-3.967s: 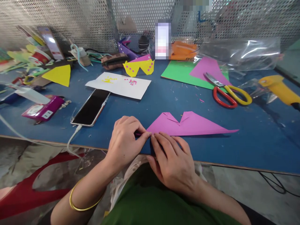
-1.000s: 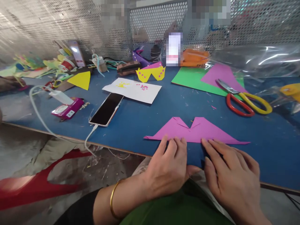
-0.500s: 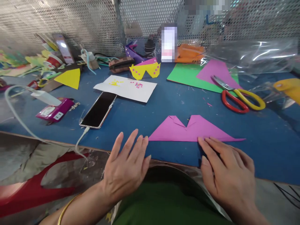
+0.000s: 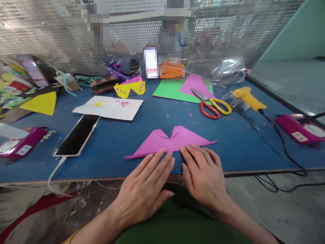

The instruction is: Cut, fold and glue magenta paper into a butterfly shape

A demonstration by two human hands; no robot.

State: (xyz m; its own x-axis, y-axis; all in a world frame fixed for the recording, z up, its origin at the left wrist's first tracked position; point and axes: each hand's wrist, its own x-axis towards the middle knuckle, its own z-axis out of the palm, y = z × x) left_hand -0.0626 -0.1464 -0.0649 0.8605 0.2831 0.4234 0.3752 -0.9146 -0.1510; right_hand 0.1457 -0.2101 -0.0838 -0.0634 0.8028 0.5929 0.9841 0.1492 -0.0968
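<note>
A folded sheet of pink paper [image 4: 175,140] lies flat near the front edge of the blue table, its top notched in a V and its long lower edge toward me. My left hand [image 4: 148,181] rests flat with its fingertips at that lower edge, left of the middle. My right hand [image 4: 204,173] lies just beside it, fingers stretched and tips on the same edge. Neither hand grips anything. Beyond the pink paper are scissors [image 4: 214,108] with one red and one yellow handle, lying partly on green and pink sheets.
A phone [image 4: 77,137] on a cable and a white sheet [image 4: 109,108] lie to the left. Behind stands a yellow paper mask [image 4: 130,88]. To the right are a yellow glue gun [image 4: 250,98] and a purple power strip [image 4: 299,128], with a black cord running over the table edge.
My left hand has moved from the paper's left tip onto its lower edge, close to my right hand. The camera view has swung right, showing the glue gun whole and the power strip.
</note>
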